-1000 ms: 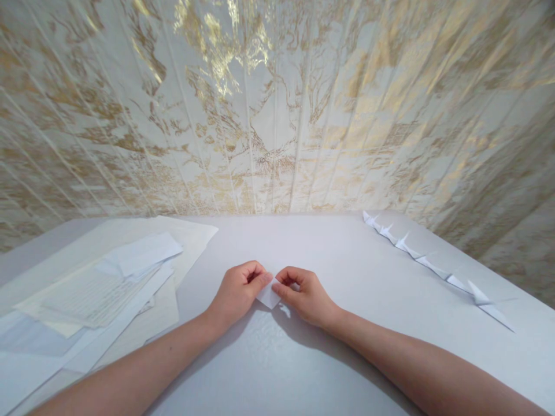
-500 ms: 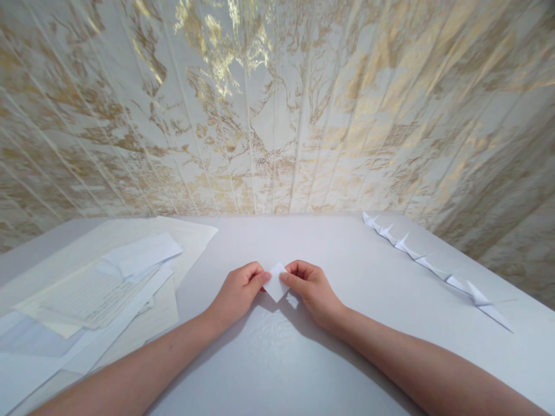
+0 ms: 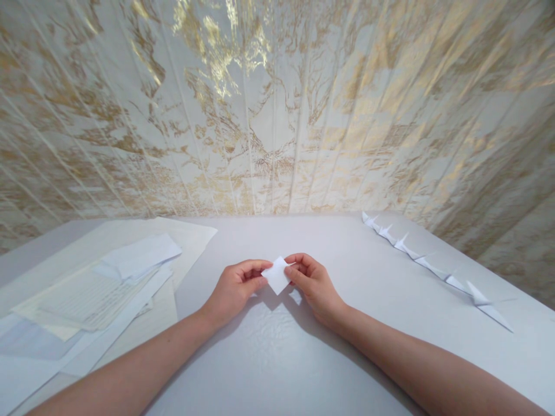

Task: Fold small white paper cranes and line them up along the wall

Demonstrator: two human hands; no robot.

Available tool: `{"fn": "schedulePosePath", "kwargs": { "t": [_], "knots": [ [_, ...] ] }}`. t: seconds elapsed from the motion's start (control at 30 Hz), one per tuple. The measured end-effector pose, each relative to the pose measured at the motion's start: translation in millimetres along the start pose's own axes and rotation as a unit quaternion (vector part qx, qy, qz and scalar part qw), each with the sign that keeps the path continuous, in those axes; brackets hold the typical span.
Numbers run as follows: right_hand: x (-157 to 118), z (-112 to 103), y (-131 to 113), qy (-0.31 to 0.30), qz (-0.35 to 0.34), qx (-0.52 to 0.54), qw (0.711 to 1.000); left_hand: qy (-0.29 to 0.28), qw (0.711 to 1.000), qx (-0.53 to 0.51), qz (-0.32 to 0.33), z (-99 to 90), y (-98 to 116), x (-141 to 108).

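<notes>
A small folded white paper [image 3: 276, 276], diamond-shaped from above, is held between both hands over the middle of the table. My left hand [image 3: 237, 284] pinches its left corner between thumb and fingers. On the other side, my right hand [image 3: 313, 283] grips the right corner, its thumb on top and its fingers curled behind. The paper is a little above the surface, and shadows fall below it.
Loose papers [image 3: 139, 257], some with writing, lie in a pile at the left. Several folded white paper shapes [image 3: 479, 297] stand in a slanting row on the right of the table [image 3: 269, 370]. A gold-patterned curtain [image 3: 277, 127] hangs behind.
The paper has moved slightly up and its left corner now shows. My left fingers have straightened a little, and my right hand has shifted slightly upward.
</notes>
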State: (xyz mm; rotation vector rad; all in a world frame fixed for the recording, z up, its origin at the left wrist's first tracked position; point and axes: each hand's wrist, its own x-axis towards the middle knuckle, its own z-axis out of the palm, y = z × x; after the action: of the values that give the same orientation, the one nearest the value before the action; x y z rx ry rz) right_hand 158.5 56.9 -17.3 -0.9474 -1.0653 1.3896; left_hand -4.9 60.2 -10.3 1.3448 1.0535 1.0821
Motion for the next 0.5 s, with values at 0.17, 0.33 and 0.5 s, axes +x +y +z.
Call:
{"fn": "schedulePosePath", "kwargs": {
  "t": [0.17, 0.33, 0.5],
  "knots": [
    [1.3, -1.5, 2.0, -0.002, -0.01, -0.006, 1.0, -0.038, 0.996, -0.081, 0.007, -0.6, -2.5, 0.7],
    [1.3, -1.0, 4.0, 0.0, -0.006, -0.035, 0.999, -0.064, 0.988, -0.138, -0.009, -0.6, -2.7, 1.3],
    [0.7, 1.0, 2.5, -0.002, 0.003, -0.049, 0.999, -0.062, 0.992, -0.111, -0.02, 1.1, -4.2, 0.7]
  ]
}}
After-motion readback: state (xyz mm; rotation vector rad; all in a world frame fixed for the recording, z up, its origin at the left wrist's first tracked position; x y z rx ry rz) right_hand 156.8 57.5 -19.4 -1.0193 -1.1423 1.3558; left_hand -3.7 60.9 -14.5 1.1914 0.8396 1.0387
